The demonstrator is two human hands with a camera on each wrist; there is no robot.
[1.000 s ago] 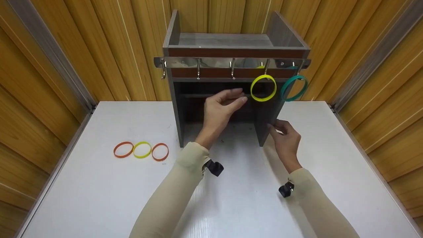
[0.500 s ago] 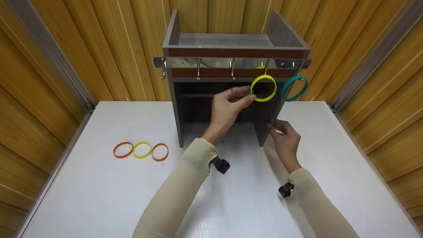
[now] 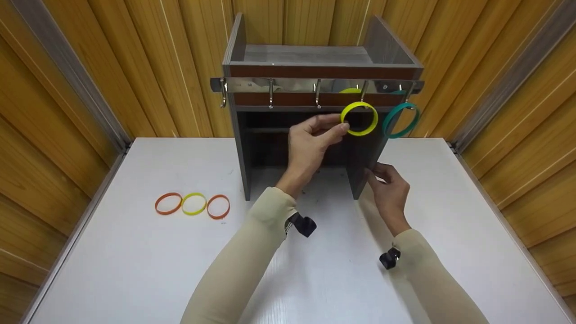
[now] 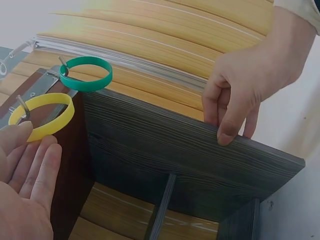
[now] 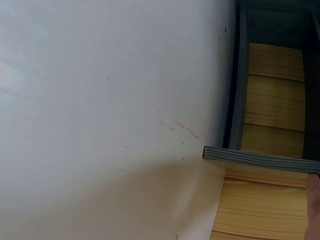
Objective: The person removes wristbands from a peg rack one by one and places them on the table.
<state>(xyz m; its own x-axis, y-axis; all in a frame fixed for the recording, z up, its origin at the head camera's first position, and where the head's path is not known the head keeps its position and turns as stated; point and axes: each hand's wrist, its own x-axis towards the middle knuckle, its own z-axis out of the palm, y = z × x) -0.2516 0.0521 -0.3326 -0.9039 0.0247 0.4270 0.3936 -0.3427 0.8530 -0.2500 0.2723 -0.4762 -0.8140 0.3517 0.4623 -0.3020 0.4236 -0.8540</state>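
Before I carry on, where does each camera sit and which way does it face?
Head: on the head, facing forward and down at the gray shelf; left hand, right hand and sleeves show.
Left wrist: on that wrist, facing the hanging yellow band and shelf; both hands show.
Right wrist: on that wrist, facing the white table and shelf's edge; a fingertip shows.
Shared: head and left wrist both show the hanging teal band.

Place: I see a small booth [image 3: 180, 67]
Wood-look panels [image 3: 535, 198]: on three sides
Metal strips [image 3: 74, 72]: at the corners
White counter [image 3: 112, 261]: between them
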